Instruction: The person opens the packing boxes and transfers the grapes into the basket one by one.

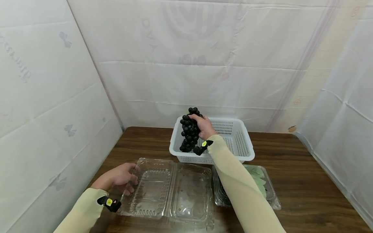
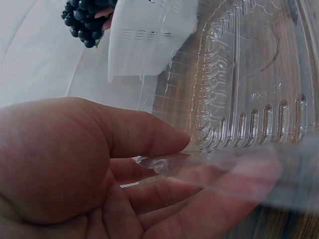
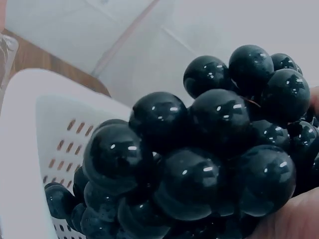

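My right hand grips a bunch of dark grapes over the left part of a white perforated basket. In the right wrist view the grapes fill most of the picture and hide most of the fingers. My left hand pinches the left edge of an opened clear plastic clamshell box on the table. The left wrist view shows the thumb above the box's rim and the fingers below it.
A second clear box with green leaves and something dark inside stands right of the opened one, partly behind my right forearm. White sheeting surrounds the brown wooden table at the back and sides.
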`<state>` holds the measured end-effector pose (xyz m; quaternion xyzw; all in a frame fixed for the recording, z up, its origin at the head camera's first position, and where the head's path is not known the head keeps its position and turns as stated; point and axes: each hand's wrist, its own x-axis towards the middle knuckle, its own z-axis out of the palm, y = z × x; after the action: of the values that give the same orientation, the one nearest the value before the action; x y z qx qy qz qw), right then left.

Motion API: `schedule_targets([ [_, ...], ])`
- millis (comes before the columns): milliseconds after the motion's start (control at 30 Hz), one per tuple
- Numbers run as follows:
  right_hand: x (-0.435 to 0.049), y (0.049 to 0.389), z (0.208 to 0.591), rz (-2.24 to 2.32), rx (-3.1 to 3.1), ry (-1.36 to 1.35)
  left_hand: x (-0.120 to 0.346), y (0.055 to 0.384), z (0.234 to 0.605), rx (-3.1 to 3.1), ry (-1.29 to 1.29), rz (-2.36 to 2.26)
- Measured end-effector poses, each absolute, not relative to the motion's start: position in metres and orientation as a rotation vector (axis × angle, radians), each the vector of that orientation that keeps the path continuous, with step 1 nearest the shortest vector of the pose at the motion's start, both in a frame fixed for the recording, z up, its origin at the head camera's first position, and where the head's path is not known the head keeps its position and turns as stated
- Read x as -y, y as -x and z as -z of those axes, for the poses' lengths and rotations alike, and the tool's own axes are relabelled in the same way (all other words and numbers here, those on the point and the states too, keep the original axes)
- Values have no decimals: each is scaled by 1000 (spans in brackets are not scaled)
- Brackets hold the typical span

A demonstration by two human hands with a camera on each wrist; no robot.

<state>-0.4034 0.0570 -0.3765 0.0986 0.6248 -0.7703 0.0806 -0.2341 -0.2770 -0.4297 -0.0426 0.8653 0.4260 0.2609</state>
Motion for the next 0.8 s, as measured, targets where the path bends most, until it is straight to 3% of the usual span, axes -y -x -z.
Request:
schedule_targets([
  [800,-65,418,397,1736,-2228,-209,275,230,429,-2354,135,-1169],
])
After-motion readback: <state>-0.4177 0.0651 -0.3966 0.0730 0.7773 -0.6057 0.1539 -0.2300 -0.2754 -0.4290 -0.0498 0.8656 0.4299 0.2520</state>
